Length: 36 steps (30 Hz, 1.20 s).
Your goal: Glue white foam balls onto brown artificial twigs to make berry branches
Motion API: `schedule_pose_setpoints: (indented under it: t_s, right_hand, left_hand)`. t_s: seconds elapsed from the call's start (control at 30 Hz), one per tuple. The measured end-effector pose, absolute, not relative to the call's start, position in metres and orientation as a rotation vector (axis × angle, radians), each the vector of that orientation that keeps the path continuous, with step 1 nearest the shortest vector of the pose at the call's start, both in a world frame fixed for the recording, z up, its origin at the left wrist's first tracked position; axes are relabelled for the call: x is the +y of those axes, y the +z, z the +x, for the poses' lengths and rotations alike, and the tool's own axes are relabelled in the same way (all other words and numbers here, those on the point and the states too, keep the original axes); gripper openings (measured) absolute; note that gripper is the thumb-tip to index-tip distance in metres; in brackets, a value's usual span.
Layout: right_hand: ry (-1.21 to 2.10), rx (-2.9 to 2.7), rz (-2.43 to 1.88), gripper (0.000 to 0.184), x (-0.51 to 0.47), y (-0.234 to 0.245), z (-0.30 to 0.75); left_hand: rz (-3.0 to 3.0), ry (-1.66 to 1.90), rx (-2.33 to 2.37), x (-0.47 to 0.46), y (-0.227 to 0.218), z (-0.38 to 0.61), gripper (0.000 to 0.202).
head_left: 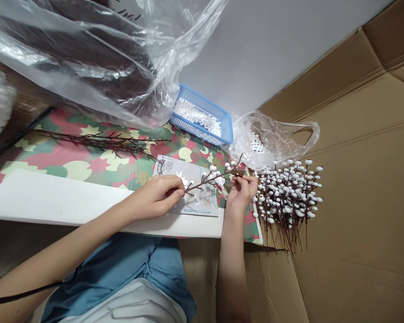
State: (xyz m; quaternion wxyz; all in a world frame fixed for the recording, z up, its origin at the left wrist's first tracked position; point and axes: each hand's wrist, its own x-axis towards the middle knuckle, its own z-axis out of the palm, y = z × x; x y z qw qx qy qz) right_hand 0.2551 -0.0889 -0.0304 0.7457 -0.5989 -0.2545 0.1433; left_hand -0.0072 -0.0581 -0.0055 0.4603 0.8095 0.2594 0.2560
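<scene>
My left hand (161, 195) and my right hand (241, 190) both pinch a thin brown twig dotted with white foam buds (212, 178), held level above a printed card (191, 190). The left fingertips close on the twig's near end, beside a few white buds. The right fingers grip it farther along, close to its upper end. The card reads "DIY hot melt glue gun" and lies partly under my hands. A heap of similar budded twigs (287, 197) lies just right of my right hand.
Bare brown twigs (101, 141) lie on a camouflage-patterned mat (67, 157). A blue plastic basket (202, 117) holds white foam balls, and a clear bag (259, 139) holds more. Clear plastic sheeting (87, 58) covers a dark bundle. Cardboard (350, 179) lines the right side.
</scene>
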Motion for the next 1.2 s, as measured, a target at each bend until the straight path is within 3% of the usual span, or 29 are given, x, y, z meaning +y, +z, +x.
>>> schedule_pose_setpoints:
  t_s: [0.4, 0.7, 0.9, 1.1, 1.2]
  right_hand:
    - [0.363, -0.724, -1.399, 0.016, -0.102, -0.018, 0.248]
    - [0.689, -1.294, -1.874, 0.005, -0.151, -0.015, 0.226]
    - [0.403, -1.405, -1.882, 0.006, -0.159, -0.012, 0.213]
    - [0.933, -1.486, -1.515, 0.017, -0.162, -0.015, 0.155]
    - [1.026, -1.359, -1.453, 0.018, -0.159, -0.018, 0.14]
  left_hand:
    - [1.934, 0.792, 0.76, -0.057, -0.006, -0.006, 0.023]
    - [1.867, 0.959, 0.825, -0.057, -0.007, -0.005, 0.02]
    - [1.668, 1.072, 0.847, -0.069, -0.002, 0.003, 0.02]
    - [1.419, 1.177, 0.866, -0.094, -0.004, 0.026, 0.017]
    - [1.387, 1.17, 0.88, -0.1, -0.005, 0.032, 0.017]
